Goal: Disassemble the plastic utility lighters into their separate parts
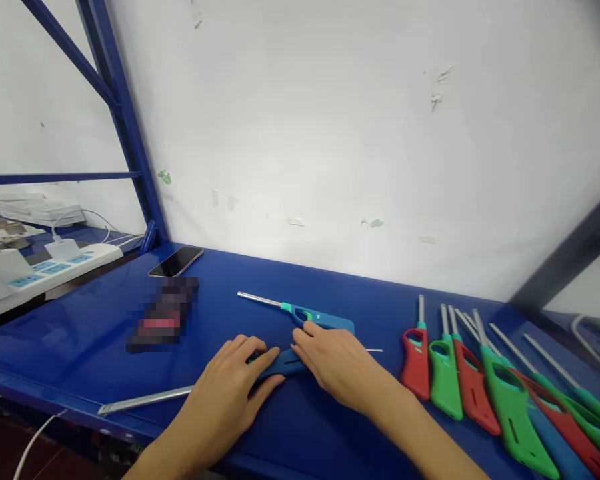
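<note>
A blue long-nosed gas lighter [284,363] lies low over the blue table, its metal tube [150,399] pointing left. My left hand [233,380] wraps round its trigger end, thumb and forefinger along the handle. At the handle's other end, my right hand [330,360] has its curled fingers on the lighter and covers its base. From behind the right hand pokes a thin pale tip [375,350], whose kind I cannot make out. Just beyond the hands rests a second blue lighter [325,320] with turquoise parts, its tube to the left.
Several red, green and blue lighters [445,380] stand in a row at the right. On the left lie a phone [177,261] and a blurred dark item [164,317]. A white power strip [55,270] is further left; a white wall [300,133] rises behind the table [215,270].
</note>
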`<move>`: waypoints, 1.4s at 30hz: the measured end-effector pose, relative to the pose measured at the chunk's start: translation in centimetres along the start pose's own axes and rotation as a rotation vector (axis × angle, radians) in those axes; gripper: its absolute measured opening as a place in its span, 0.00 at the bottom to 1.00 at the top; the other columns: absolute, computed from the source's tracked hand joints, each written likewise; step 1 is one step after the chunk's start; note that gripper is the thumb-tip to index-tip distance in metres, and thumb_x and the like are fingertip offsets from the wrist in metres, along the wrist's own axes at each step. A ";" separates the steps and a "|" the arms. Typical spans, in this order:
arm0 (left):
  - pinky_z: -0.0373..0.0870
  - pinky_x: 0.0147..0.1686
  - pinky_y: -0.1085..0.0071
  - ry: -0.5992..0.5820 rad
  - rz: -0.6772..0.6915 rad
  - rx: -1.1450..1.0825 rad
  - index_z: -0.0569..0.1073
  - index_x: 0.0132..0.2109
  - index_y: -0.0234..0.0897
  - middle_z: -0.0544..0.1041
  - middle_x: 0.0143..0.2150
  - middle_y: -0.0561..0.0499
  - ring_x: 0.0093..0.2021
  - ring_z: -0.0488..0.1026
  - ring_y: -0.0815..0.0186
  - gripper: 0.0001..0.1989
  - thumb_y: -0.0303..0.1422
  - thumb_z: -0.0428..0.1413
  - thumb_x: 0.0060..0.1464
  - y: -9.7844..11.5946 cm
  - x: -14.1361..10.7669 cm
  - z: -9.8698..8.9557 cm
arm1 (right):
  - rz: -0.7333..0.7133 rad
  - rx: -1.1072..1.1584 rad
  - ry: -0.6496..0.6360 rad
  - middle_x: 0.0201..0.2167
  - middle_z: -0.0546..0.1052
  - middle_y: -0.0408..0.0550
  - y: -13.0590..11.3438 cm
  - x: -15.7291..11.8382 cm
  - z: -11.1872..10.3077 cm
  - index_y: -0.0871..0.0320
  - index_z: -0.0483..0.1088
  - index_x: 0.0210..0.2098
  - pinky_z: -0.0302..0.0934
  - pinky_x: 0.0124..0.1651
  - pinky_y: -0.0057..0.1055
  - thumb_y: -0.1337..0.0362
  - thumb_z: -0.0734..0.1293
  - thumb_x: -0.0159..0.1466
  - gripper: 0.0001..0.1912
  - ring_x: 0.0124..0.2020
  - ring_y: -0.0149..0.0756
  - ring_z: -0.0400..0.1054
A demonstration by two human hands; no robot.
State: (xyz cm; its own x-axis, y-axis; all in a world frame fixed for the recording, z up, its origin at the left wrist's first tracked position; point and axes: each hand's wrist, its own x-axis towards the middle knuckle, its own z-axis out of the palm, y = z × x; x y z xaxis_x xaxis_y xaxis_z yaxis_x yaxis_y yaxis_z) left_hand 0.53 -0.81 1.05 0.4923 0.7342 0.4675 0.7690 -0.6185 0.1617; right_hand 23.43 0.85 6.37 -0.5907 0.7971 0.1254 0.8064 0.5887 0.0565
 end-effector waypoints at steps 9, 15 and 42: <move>0.77 0.57 0.46 -0.011 0.025 -0.032 0.79 0.59 0.44 0.80 0.50 0.46 0.50 0.80 0.52 0.14 0.37 0.58 0.71 0.0 0.0 0.0 | 0.181 0.028 0.005 0.40 0.78 0.46 2.1 -0.2 -0.6 0.54 0.73 0.44 0.49 0.29 0.33 0.60 0.61 0.81 0.12 0.32 0.37 0.76; 0.77 0.56 0.49 -0.032 0.078 -0.067 0.78 0.60 0.45 0.81 0.51 0.48 0.49 0.80 0.54 0.15 0.36 0.61 0.69 -0.1 0.0 -0.2 | 0.326 0.064 0.028 0.40 0.81 0.46 3.0 -0.1 -0.6 0.52 0.76 0.47 0.59 0.35 0.34 0.58 0.57 0.82 0.17 0.39 0.42 0.80; 0.80 0.48 0.54 -0.159 0.000 0.214 0.81 0.57 0.45 0.84 0.51 0.46 0.48 0.83 0.51 0.17 0.31 0.50 0.71 -2.7 -1.3 -4.4 | 0.307 0.451 0.033 0.45 0.78 0.53 4.1 -0.9 -0.5 0.55 0.79 0.48 0.61 0.46 0.39 0.62 0.57 0.80 0.18 0.43 0.45 0.74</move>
State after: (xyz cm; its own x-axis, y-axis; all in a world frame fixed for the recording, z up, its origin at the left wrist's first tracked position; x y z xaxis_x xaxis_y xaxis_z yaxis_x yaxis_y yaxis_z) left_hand -4.00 -1.35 3.80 0.5372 0.7795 0.3222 0.8293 -0.5578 -0.0333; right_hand 27.23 2.49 6.99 -0.3233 0.9410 0.1005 0.8452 0.3349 -0.4166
